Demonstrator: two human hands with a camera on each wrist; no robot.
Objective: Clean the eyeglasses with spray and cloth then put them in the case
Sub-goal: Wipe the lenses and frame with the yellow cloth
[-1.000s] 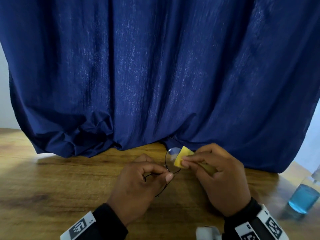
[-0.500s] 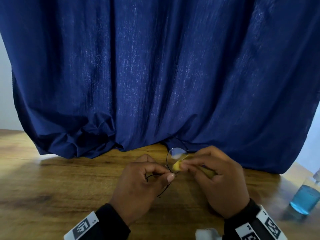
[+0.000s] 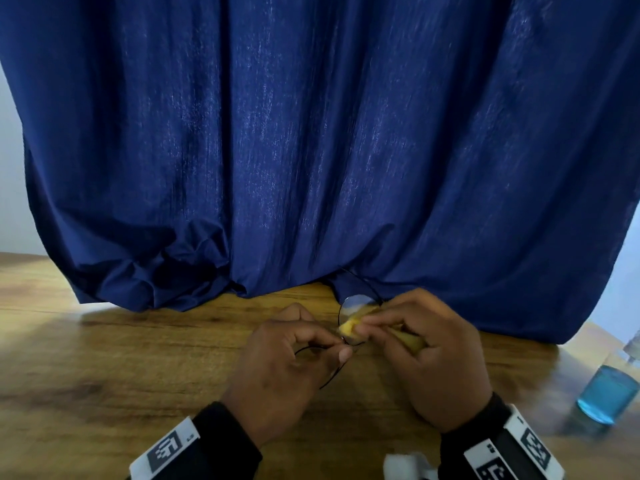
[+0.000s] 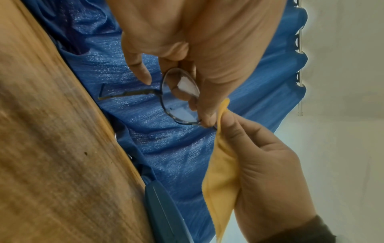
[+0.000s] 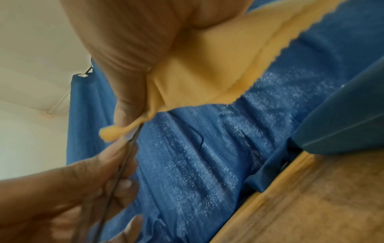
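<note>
**While your hands meet at the lens, the cloth is pinched against it**

As you look down, the wooden counter [image 3: 104,358] runs across the lower part of the head view, with a dark blue curtain [image 3: 311,150] hanging behind it and bunching on its far edge. Left of centre, your left hand [image 3: 277,368] is curled, thumb and forefinger pinching the thin dark frame of the eyeglasses [image 3: 349,306], which are held up off the counter just in front of the curtain. From the left wrist view, one round lens sits between your fingers [image 4: 180,92] and one temple arm sticks out toward the curtain. Just to the right, your right hand [image 3: 436,355] pinches a folded yellow cloth [image 3: 348,328] between thumb and fingertips, pressing it onto the rim of the other lens; the rest of the cloth trails back through your palm, its zigzag edge clear in the right wrist view. A teal case [image 5: 340,121] lies on the counter by the curtain hem, closed as far as you can tell. Far right, a clear spray bottle [image 3: 609,393] of blue liquid stands on the counter, well apart from both hands. Something white [image 3: 405,462] shows at the bottom edge near your right wrist; it cannot be identified.
</note>
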